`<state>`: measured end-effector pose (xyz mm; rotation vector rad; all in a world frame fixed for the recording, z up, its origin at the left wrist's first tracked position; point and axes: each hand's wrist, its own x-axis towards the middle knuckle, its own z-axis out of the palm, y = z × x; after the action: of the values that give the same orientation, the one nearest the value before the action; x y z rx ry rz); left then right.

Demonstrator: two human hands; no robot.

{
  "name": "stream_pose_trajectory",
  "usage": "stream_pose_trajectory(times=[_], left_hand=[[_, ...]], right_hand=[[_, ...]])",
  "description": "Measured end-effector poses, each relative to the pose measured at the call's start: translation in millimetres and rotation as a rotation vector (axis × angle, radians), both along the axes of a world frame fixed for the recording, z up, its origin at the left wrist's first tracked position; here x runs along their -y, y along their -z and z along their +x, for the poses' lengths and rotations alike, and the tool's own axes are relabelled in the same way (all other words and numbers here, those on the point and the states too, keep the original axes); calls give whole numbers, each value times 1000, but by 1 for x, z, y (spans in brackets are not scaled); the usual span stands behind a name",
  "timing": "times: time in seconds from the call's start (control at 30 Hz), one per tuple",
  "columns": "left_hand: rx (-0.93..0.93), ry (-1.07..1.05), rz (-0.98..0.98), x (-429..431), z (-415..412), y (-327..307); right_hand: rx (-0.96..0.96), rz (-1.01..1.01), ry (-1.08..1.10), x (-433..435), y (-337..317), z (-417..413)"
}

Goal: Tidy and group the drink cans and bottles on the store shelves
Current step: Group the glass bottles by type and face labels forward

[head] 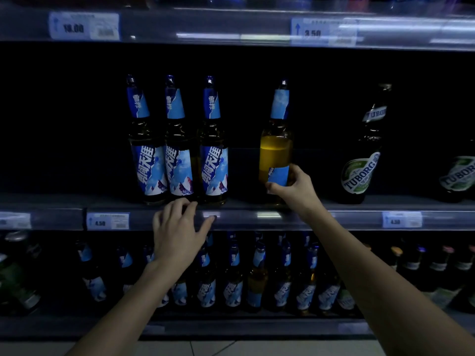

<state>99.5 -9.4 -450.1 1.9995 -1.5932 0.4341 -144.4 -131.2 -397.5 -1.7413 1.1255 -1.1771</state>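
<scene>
While the right hand (pixel 295 187) grips a bottle (pixel 276 150), the left hand (pixel 177 228) rests spread-fingered.

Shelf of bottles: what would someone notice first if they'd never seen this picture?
The golden bottle glowing in the middle of the dark shelf, gripped low down by the right hand, stands out most. To its left, three blue-labelled bottles stand in a tight row, with the left hand resting on the shelf edge just below them. A green Tuborg bottle stands further right.
</scene>
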Motion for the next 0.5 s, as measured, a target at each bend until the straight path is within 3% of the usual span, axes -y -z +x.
stream_pose_trajectory(times=[0.17, 0.37, 0.5], left_hand=[[17, -5, 32, -1, -1, -3], [53, 15, 89, -5, 1, -6], [82, 18, 151, -7, 1, -10]], right_hand=[[-26, 36, -48, 1, -6, 3], [-115, -124, 332, -13, 4, 26], [-22, -50, 273, -10, 6, 21]])
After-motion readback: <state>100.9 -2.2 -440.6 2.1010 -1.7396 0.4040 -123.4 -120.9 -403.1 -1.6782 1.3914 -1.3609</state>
